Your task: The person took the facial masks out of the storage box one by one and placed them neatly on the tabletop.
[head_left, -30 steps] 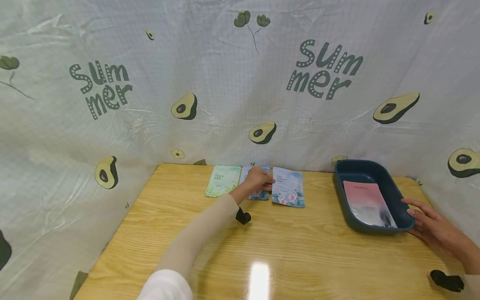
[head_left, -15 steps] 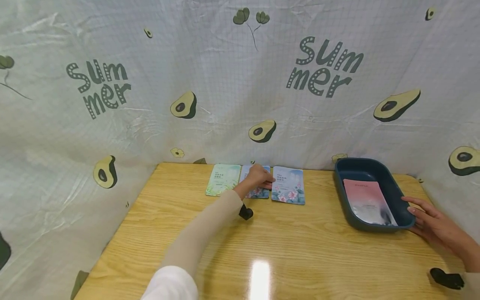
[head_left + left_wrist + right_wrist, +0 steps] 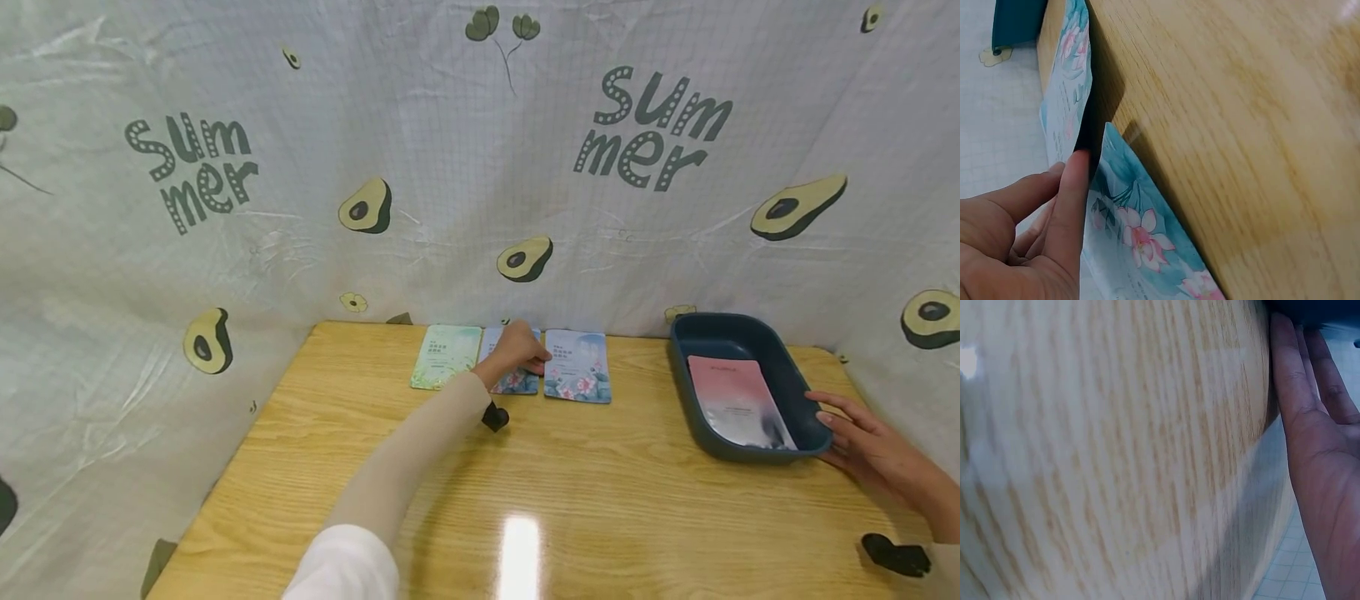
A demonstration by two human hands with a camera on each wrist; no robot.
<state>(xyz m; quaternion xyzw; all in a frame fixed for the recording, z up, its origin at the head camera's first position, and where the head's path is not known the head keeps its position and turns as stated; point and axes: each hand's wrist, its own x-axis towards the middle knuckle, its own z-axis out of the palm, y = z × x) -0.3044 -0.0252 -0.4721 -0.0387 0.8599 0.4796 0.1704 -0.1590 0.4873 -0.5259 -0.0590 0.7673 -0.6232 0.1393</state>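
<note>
My left hand (image 3: 514, 348) pinches the left edge of a blue face mask packet (image 3: 577, 375) with pink lotus flowers. In the left wrist view the thumb is on its printed face and the index finger behind the edge, which is bent up off the table. A similar blue packet (image 3: 1141, 240) lies under that hand, partly hidden by it in the head view. Left of it is a green face mask packet (image 3: 446, 358). At the far right my right hand (image 3: 881, 454) touches the near right corner of a dark blue bin (image 3: 693, 421), fingers fairly straight.
Inside the bin lies a pink and silver packet (image 3: 738, 404). The wooden table (image 3: 600, 500) ends at the back against a pale curtain (image 3: 435, 150) printed with avocados. A bright light reflection (image 3: 519, 554) shows near the front.
The head view has tilted slightly. The pinched packet lies a little flatter and its lower edge sits slightly farther back. The right hand and bin stay as they were.
</note>
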